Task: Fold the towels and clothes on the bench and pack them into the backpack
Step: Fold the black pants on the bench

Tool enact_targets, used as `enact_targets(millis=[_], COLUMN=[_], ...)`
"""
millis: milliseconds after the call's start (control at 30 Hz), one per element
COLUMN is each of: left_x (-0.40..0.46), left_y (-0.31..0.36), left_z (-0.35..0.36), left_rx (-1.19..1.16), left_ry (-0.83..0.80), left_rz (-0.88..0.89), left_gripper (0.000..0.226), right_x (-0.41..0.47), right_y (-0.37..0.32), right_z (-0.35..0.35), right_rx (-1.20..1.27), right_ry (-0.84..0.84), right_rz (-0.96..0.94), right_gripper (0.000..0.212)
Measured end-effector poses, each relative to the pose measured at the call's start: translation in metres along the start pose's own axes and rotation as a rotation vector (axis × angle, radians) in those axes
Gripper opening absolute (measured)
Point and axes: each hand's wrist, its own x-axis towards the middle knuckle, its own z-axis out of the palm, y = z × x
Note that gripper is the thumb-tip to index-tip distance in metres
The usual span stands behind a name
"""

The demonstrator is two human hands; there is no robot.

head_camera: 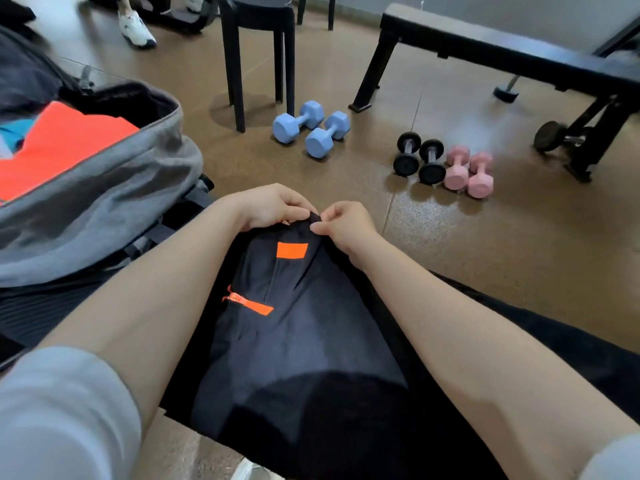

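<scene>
A dark navy garment (304, 327) with an orange patch and an orange zipper lies stretched over my lap. My left hand (273, 206) and my right hand (346, 225) sit side by side at its far edge, each pinching the fabric there. To my left a grey backpack (104, 202) lies open, with folded orange cloth (62, 150) and a bit of teal cloth inside.
On the brown floor ahead lie two blue dumbbells (311, 128), two black ones (419, 159) and two pink ones (469, 171). A black stool (258, 46) stands behind them, a black bench (502, 51) at the right. Another person's white shoe (136, 29) shows at top left.
</scene>
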Motion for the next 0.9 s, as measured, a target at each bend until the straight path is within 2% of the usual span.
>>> enact_targets(millis=[167, 300, 467, 533, 600, 667, 767, 833, 900], left_x=[0.010, 0.009, 0.003, 0.004, 0.007, 0.010, 0.007, -0.004, -0.021], left_y=[0.000, 0.000, -0.002, -0.007, -0.012, -0.015, -0.008, 0.002, 0.017], left_z=[-0.001, -0.001, -0.001, 0.001, 0.005, 0.010, 0.017, 0.022, 0.031], left_rx=[-0.051, -0.039, 0.041, -0.010, 0.086, 0.221, 0.311, 0.391, 0.413], left_ry=[-0.076, -0.076, -0.029, 0.057, 0.256, 0.456, 0.563, 0.644, 0.731], left_rz=[-0.039, -0.022, 0.037, 0.048, 0.031, -0.053, -0.140, -0.131, -0.062], left_gripper=[0.011, 0.017, 0.028, 0.029, 0.027, 0.023, 0.004, 0.018, 0.023], right_x=[-0.002, -0.006, -0.011, -0.015, -0.019, -0.022, -0.031, -0.040, -0.052], right_y=[0.007, 0.004, 0.006, 0.010, 0.013, 0.014, 0.017, 0.022, 0.031], right_z=[-0.004, 0.000, 0.003, 0.007, 0.012, 0.018, 0.024, 0.022, 0.012], right_rx=[-0.002, 0.016, -0.254, -0.314, -0.284, -0.313, -0.575, -0.691, -0.686], right_ry=[0.039, 0.060, 0.210, 0.271, 0.266, 0.171, -0.032, -0.192, -0.225], right_rz=[-0.161, -0.196, -0.391, -0.475, -0.518, -0.540, -0.556, -0.574, -0.584], right_gripper=[0.028, 0.026, 0.022, 0.019, 0.017, 0.019, 0.038, 0.050, 0.054])
